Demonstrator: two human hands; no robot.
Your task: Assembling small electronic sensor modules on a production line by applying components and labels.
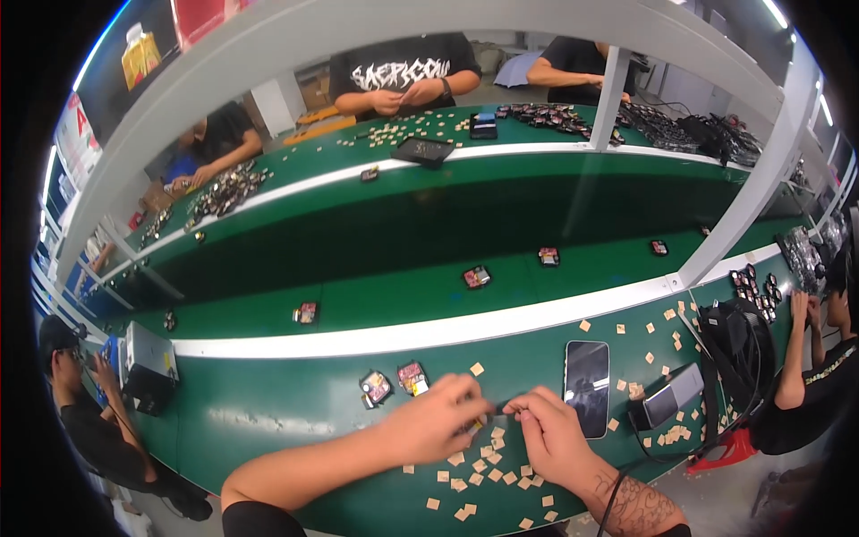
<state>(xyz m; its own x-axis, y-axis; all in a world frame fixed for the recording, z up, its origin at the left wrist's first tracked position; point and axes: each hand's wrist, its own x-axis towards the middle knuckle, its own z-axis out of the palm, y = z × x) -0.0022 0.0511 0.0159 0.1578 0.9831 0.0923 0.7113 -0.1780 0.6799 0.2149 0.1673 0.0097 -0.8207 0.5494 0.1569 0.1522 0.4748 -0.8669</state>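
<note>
My left hand [445, 416] is curled over a small dark part with a yellow patch [477, 424], mostly covered by its slightly blurred fingers. Close on its right, my right hand [548, 431] has thumb and fingers pinched together beside a tiny dark bit; what they hold is too small to make out. Two small black modules with red and pale faces, a left one [376, 388] and a right one [412, 379], lie just beyond my left hand. Many small tan square pieces [494, 475] are scattered on the green tabletop [268, 394] below and between my hands.
Right of my hands lie a dark phone [587, 390], a grey block-shaped device [673, 398] and a black bag [739, 345] with cables. Beyond a white rail [403, 336], a green belt [394, 300] carries spaced modules. Several people work around; a white post [747, 224] rises at right.
</note>
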